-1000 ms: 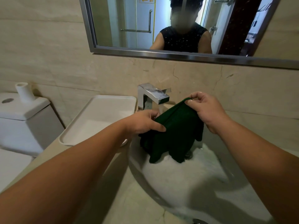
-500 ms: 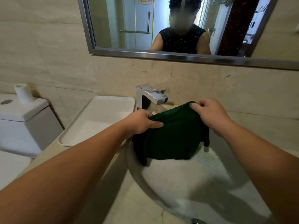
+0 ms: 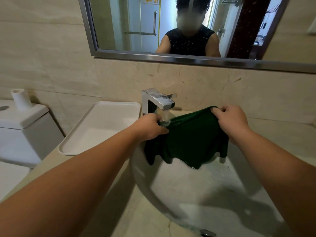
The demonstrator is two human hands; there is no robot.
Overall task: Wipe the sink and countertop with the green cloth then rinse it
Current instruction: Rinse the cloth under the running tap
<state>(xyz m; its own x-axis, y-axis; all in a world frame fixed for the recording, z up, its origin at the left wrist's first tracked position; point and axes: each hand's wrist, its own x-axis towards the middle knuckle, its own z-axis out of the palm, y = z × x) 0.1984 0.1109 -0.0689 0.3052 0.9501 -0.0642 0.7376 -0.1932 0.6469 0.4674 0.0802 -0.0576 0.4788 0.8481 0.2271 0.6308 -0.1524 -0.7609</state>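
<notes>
Starting at the left: got a tray on the counter, at 9 o'clock from the tap, not in play. Next, pinching the cloth at its top-left corner with the left hand, fingers curled tight into the fabric, right under the spout and catching the water at that corner (looks like the rinse part, just guessing). Holding the top edge stretched along 9-to-3, tipped up a bit toward 2. Letting the rest hang toward 6 over the sink, with the lower tips close to the basin; can't tell if touching. Gripping the other top corner with the right hand, clenched on fabric too, at about 4 o'clock from the spout and well clear of the stream. Counting the left hand as the one nearer the water. Probably need to slide the whole thing toward 9 to bring the middle and right end under the flow.
</notes>
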